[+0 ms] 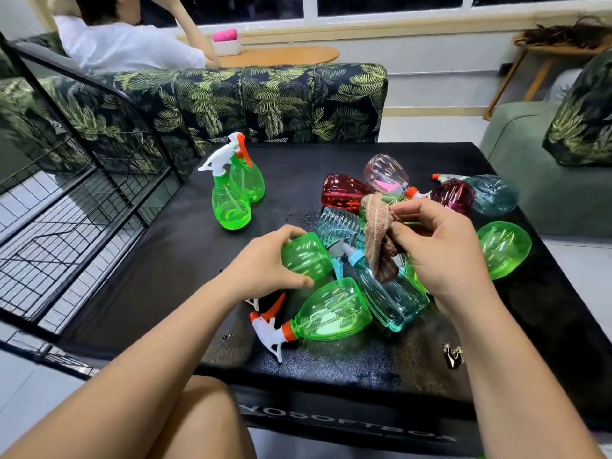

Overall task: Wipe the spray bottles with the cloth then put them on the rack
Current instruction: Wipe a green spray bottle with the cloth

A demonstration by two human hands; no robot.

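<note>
Left hand (265, 265) is down on the pile, fingers and thumb curled round a green spray bottle (306, 256) that lies on its side on the black table (149, 283). Right hand (440, 250) is up beside it, thumb and fingers pinching a brown cloth (377, 236), and the loose end hangs down onto a teal bottle (392, 301).

Nearest the person, just below the left hand, a second green bottle (334, 311) lies flat, its white and orange trigger pointing to the left. It touches the teal bottle.

Out to the right, near the table's edge, another green bottle (503, 250) lies on its side. Behind the hands sits a ribbed blue bottle (337, 225). Beyond that, a red bottle (342, 192), a pink bottle (385, 172), a magenta bottle (452, 195) and a grey-blue bottle (493, 193) lie heaped together.

Well apart from the heap, at the far left of the table, two green bottles (230, 202) stand upright, touching each other.

Left of the table is the black wire rack (109, 193).

Behind all of it runs a leaf-print sofa (265, 101), and past that a person in a white top (126, 48) sits by a wooden side table (281, 56).
</note>
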